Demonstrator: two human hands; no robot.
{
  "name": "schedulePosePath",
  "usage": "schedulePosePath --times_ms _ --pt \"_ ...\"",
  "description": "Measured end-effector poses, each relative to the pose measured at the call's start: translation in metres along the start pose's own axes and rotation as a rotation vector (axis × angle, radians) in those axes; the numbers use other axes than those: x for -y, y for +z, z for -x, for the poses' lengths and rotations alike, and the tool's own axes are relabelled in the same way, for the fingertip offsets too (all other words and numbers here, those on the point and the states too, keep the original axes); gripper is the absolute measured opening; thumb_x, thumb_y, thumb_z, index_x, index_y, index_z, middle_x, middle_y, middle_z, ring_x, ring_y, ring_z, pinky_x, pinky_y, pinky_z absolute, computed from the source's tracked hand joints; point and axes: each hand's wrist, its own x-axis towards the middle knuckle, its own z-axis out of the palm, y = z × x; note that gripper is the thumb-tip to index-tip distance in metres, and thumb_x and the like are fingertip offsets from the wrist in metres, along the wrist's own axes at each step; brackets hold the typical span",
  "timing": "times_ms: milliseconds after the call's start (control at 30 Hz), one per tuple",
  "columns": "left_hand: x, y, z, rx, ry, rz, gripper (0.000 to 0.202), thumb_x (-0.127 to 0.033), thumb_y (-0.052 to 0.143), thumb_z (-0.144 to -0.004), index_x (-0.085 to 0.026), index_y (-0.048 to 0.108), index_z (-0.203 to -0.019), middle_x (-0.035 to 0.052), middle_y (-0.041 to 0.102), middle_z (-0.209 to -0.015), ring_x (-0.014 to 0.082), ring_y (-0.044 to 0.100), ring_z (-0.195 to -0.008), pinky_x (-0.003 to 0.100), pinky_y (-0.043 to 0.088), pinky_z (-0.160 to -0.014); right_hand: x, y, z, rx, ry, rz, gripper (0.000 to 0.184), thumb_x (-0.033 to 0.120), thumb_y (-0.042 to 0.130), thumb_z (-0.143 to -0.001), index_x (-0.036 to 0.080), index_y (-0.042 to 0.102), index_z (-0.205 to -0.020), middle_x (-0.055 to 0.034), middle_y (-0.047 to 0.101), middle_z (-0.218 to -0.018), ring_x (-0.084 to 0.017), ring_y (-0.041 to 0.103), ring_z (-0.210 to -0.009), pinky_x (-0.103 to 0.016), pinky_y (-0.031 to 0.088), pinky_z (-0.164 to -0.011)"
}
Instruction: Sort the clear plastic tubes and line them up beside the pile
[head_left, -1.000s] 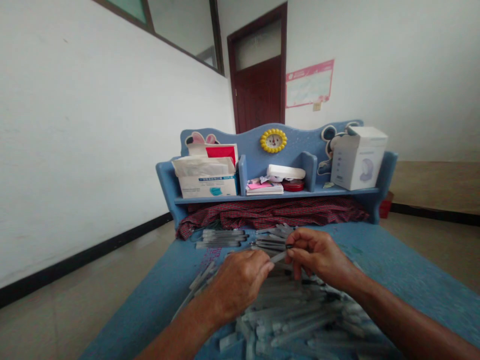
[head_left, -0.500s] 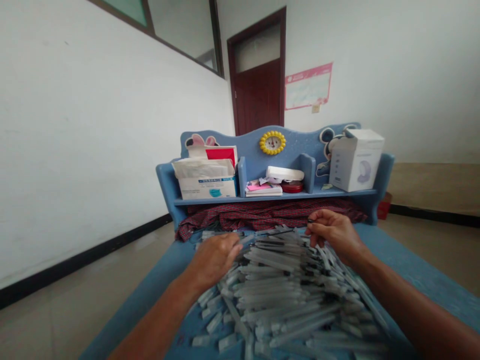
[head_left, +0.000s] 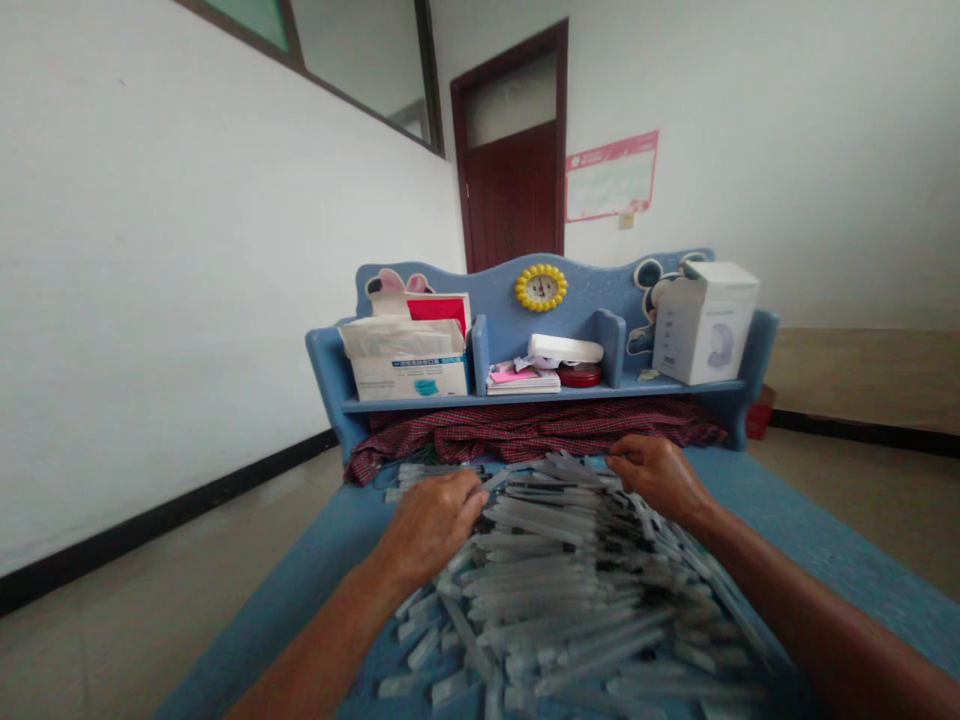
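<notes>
A wide pile of frosted pen barrels (head_left: 540,580), some with dark parts, covers the middle of the blue table (head_left: 780,520). At the pile's left side, my left hand (head_left: 435,520) is closed, and a pale pen barrel (head_left: 499,478) juts rightward from its fingertips. My right hand (head_left: 664,478) hovers over the far right of the pile with thumb and fingers pinched together. Whatever is in that pinch is too small to make out. Loose short clear pieces (head_left: 424,648) lie at the near left of the pile.
Behind the pile lies a bunched red checked cloth (head_left: 495,435). Above it, a blue shelf (head_left: 420,404) holds a mask box (head_left: 409,375), papers (head_left: 525,382), a red round tin (head_left: 580,375) and a white box (head_left: 705,325). A yellow flower clock (head_left: 541,288) is on the backboard.
A thin dark rod that stretched between my hands no longer shows, nor does the black piece in my right fingers. The pale barrel at my left fingertips now stands out more clearly.
</notes>
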Motion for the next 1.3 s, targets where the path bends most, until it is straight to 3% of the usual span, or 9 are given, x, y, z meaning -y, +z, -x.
schedulePosePath --times_ms 233,467,600,767,900,1133,1233,1300 --pt "-0.006 -0.003 -0.002 -0.05 -0.059 0.244 0.023 -0.029 0.043 -0.086 -0.018 0.058 -0.072 0.0026 0.062 -0.066 0.0166 0.059 -0.065 0.025 0.038 -0.06 -0.014 -0.005 -0.007 0.13 0.024 0.168 0.017 0.026 0.053 -0.072 0.017 0.068 -0.068 0.0003 0.059 -0.045 -0.012 0.052 -0.044 -0.022 0.034 -0.048" --pt "-0.018 -0.008 -0.005 0.023 -0.352 0.933 0.02 -0.034 0.052 -0.076 -0.016 0.058 -0.069 -0.0013 0.06 -0.059 0.0103 0.052 -0.048 0.02 0.038 -0.046 -0.025 0.003 -0.009 0.22 0.019 0.263 0.012 0.023 0.059 -0.068 0.019 0.071 -0.067 -0.0018 0.064 -0.054 -0.014 0.058 -0.053 -0.022 0.035 -0.052" --pt "-0.023 -0.008 -0.004 0.044 -0.433 1.188 0.024 -0.037 0.059 -0.073 -0.014 0.058 -0.067 0.0004 0.062 -0.06 0.0084 0.052 -0.047 0.018 0.039 -0.043 -0.024 0.004 -0.007 0.198 0.006 0.266 0.016 0.028 0.058 -0.071 0.019 0.072 -0.072 -0.0026 0.066 -0.06 -0.015 0.058 -0.056 -0.022 0.036 -0.054" --pt "-0.028 -0.003 -0.001 0.143 -0.46 1.321 0.026 -0.037 0.063 -0.073 -0.013 0.057 -0.067 0.0025 0.064 -0.063 0.0084 0.054 -0.047 0.017 0.039 -0.041 -0.015 -0.006 -0.006 0.112 -0.016 0.211 0.028 0.031 0.046 -0.08 0.017 0.068 -0.072 -0.0003 0.057 -0.046 -0.014 0.054 -0.048 -0.023 0.037 -0.051" --pt "-0.034 -0.002 0.0 0.201 -0.464 1.39 0.024 -0.035 0.064 -0.072 -0.013 0.057 -0.071 0.0023 0.065 -0.062 0.0081 0.055 -0.046 0.015 0.037 -0.039 0.003 -0.009 0.002 0.056 -0.067 0.139 0.031 0.035 0.043 -0.084 0.016 0.066 -0.074 0.0004 0.058 -0.05 -0.014 0.054 -0.05 -0.023 0.037 -0.051" --pt "-0.043 -0.002 0.003 0.235 -0.473 1.523 0.028 -0.039 0.066 -0.07 -0.013 0.056 -0.075 0.0026 0.065 -0.063 0.0088 0.055 -0.046 0.017 0.04 -0.04 0.039 -0.001 0.032 0.03 -0.386 -0.007 0.024 0.035 0.049 -0.086 0.017 0.064 -0.092 -0.0006 0.063 -0.066 -0.012 0.055 -0.055 -0.023 0.041 -0.055" --pt "-0.048 0.004 0.005 0.334 -0.425 1.489 0.028 -0.04 0.065 -0.071 -0.013 0.058 -0.075 0.0021 0.065 -0.06 0.0081 0.053 -0.044 0.016 0.037 -0.038 0.051 0.001 0.043 0.074 -0.592 0.035 0.03 0.028 0.051 -0.087 0.017 0.056 -0.114 -0.0066 0.065 -0.093 -0.015 0.061 -0.076 -0.025 0.046 -0.068" --pt "-0.052 0.006 0.007 0.411 -0.353 1.45 0.027 -0.04 0.064 -0.072 -0.014 0.058 -0.072 0.0023 0.065 -0.061 0.0084 0.053 -0.044 0.016 0.037 -0.038 0.06 0.0 0.049 0.125 -0.743 0.116 0.03 0.024 0.05 -0.087 0.018 0.054 -0.117 -0.0098 0.062 -0.107 -0.019 0.059 -0.093 -0.028 0.045 -0.076"
